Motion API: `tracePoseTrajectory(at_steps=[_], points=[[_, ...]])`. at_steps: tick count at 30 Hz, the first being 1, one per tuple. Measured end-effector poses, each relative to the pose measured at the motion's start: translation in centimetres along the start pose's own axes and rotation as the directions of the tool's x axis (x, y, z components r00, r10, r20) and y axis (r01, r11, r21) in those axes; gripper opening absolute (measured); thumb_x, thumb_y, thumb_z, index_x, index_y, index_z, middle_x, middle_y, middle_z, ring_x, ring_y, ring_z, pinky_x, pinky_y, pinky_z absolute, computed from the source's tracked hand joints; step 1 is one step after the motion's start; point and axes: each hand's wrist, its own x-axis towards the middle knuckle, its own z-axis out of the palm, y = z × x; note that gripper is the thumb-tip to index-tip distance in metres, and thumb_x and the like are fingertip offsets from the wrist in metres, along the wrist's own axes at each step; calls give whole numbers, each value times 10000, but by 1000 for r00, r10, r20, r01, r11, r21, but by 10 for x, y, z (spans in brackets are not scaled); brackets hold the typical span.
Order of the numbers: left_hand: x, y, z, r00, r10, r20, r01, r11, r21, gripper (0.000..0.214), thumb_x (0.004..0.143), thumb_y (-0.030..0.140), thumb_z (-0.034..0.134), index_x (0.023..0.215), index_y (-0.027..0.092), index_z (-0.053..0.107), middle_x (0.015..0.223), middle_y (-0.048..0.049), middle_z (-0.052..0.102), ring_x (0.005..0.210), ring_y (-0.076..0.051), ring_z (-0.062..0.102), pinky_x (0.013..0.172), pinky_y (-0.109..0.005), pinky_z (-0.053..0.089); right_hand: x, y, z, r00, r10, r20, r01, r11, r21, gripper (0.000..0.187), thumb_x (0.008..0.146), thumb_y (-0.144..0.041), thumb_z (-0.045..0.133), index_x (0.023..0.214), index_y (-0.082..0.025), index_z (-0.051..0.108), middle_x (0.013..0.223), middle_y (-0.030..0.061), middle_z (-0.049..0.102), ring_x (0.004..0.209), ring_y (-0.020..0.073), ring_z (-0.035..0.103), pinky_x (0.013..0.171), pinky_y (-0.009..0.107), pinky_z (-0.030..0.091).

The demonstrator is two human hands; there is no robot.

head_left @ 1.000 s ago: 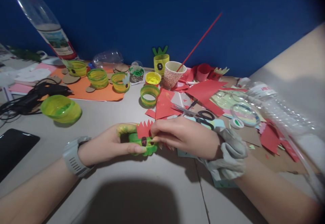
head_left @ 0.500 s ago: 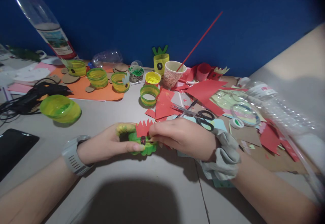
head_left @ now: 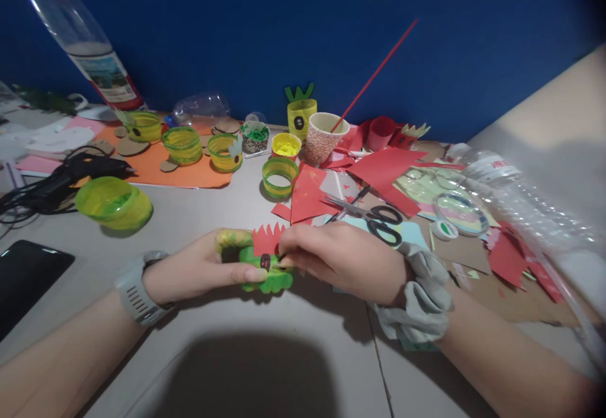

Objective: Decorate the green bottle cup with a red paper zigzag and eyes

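Note:
A green-and-yellow painted plastic cup (head_left: 272,281) with a scalloped bottom lies on its side just above the table. My left hand (head_left: 213,263) is closed round it, thumb along the near side and paint-stained fingers behind. On the cup are a dark oval with reddish marks (head_left: 266,262) and a red paper piece (head_left: 267,240) with a jagged, spiky top edge. My right hand (head_left: 326,254) is closed in a pinch against the cup's right side, beside the red paper. What is between its fingertips, if anything, is hidden.
Scissors (head_left: 364,211) lie on red paper scraps (head_left: 307,197) beyond my right hand. Several painted cups, a patterned paper cup (head_left: 322,143) with a red stick, and a yellow paint pot (head_left: 286,146) stand behind. A phone (head_left: 33,279) and a corded tool (head_left: 89,168) lie left.
The fingertips of my right hand have shifted slightly at the cup's side, with the pinch kept. My left hand still holds the cup in nearly the same place.

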Motion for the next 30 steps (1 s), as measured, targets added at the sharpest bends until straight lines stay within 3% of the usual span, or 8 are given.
tracePoseTrajectory(at_steps=[3, 8, 13, 30], points=[[0, 1, 0, 1000, 3, -8, -3, 1000, -19, 251, 885, 364, 640, 1000, 142, 658, 909, -67, 673, 752, -147, 601, 672, -220, 512, 0, -3, 2, 997, 42, -70, -43, 999, -2, 103, 923, -289, 520, 933, -191, 549, 684, 9, 647, 538, 155, 589, 496, 226, 376], [0, 0, 0, 999, 5, -36, -6, 1000, -12, 271, 883, 373, 642, 1070, 178, 667, 945, -54, 670, 799, -153, 598, 705, -226, 515, -2, -2, 5, 993, -73, -96, 72, 997, -9, 98, 934, -215, 486, 857, -202, 545, 685, -9, 631, 562, 139, 575, 538, 222, 404], [-2, 1, 2, 998, -11, -60, 10, 1000, -9, 267, 873, 370, 655, 1030, 156, 674, 943, -72, 677, 774, -158, 612, 693, -232, 515, -4, 0, 7, 984, -68, -162, 75, 997, 34, 101, 940, -277, 516, 996, -197, 537, 721, -19, 629, 564, 123, 569, 550, 209, 413], [-2, -1, 3, 999, -16, -34, 15, 1000, -7, 254, 869, 365, 657, 961, 128, 663, 902, -84, 675, 761, -168, 619, 707, -251, 516, -1, -1, 1, 997, -6, -77, 30, 948, 315, 117, 926, -254, 562, 841, -188, 516, 718, -31, 571, 580, 87, 511, 567, 179, 396]])
